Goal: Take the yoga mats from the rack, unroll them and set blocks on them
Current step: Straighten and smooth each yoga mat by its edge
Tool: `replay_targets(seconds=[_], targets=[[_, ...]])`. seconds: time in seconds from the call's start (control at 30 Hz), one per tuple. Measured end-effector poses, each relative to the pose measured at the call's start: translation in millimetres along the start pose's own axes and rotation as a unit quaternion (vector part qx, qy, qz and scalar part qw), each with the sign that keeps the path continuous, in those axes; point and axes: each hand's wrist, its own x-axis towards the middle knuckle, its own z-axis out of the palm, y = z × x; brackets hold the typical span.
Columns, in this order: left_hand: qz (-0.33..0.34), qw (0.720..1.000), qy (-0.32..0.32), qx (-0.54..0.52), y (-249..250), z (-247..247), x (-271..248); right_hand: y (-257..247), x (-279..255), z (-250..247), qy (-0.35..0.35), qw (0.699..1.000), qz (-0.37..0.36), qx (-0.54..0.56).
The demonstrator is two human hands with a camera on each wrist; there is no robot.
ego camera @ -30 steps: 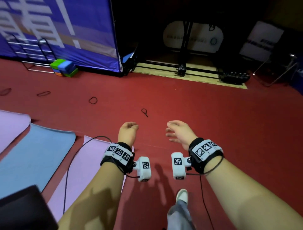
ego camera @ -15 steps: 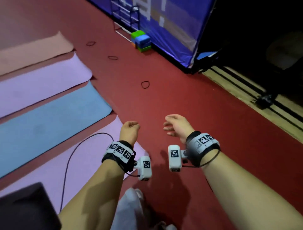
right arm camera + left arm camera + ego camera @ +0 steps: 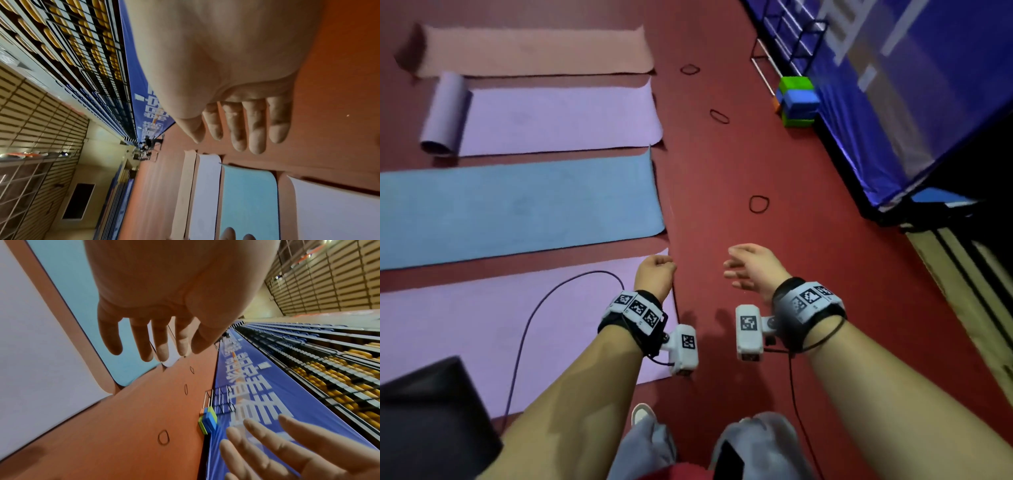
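With four yoga mats (image 3: 524,209) laid flat on the red floor (image 3: 756,164) and nothing held in the loosely curled left hand (image 3: 654,277) or right hand (image 3: 753,267), the stacked blocks (image 3: 798,101) by the blue banner (image 3: 893,102) are probably to be fetched next.

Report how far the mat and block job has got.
Done: four mats lie on the floor, though the second purple mat keeps a rolled end. In hand: nothing; left hand and right hand are empty. Left: the blocks sit stacked by the rack.
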Motion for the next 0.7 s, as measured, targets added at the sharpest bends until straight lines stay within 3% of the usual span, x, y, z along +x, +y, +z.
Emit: replay_targets(seconds=[0.2, 0.37, 0.53, 0.7], targets=[[-0.061, 0.987, 0.135, -0.069, -10.1, 15.3, 56.4, -30.6, 108.4, 10.3, -0.127, 0.986, 0.007, -0.108], [-0.14, 0.937, 0.283, -0.147, -42.5, 43.2, 73.1, -31.2, 187.2, 30.3, -0.246, 0.941, 0.019, -0.231], [-0.213, 0.879, 0.365, -0.221, -85.9, 79.7, 67.9, -9.9, 228.6, 48.5, -0.33, 0.888, 0.022, -0.318], [-0.267, 0.847, 0.397, -0.232, -137.7, 117.9, 60.5, 33.8, 258.0, 51.9, -0.376, 0.858, 0.045, -0.347]])
